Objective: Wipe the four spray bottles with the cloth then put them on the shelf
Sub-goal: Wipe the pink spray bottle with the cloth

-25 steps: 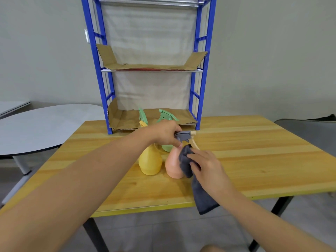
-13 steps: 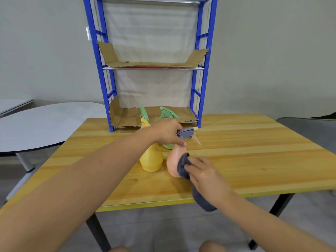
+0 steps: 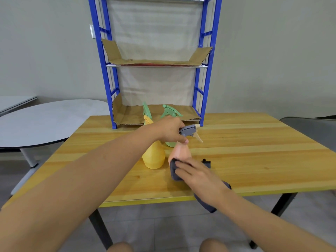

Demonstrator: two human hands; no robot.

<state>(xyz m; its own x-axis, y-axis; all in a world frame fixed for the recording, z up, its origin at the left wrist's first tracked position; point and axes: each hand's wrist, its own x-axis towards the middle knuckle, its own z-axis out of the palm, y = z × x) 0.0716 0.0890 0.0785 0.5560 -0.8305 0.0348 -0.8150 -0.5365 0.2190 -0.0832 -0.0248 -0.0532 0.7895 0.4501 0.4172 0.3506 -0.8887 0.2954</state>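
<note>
Nearest the camera, the right hand (image 3: 198, 177) presses a dark grey cloth (image 3: 175, 171) flat against the lower belly of the peach plastic spray bottle (image 3: 181, 151), fingers spread over the fabric rather than curled; the cloth's loose tail hangs off the front edge of the pale wooden desk (image 3: 254, 160). That open-palmed press seems meant to give broad contact for wiping. Just beyond, the left hand (image 3: 171, 130) grips the same bottle at its neck, below the grey trigger head (image 3: 189, 130), probably to steady it upright against the rubbing. Touching or just beside the peach one stands a yellow spray bottle (image 3: 153, 157) with a green trigger, and behind them a green spray bottle (image 3: 170, 142), largely hidden. A fourth I cannot make out. At the desk's far side the blue metal shelf (image 3: 109, 79), lined with brown cardboard (image 3: 154, 60), holds no bottle yet.
</note>
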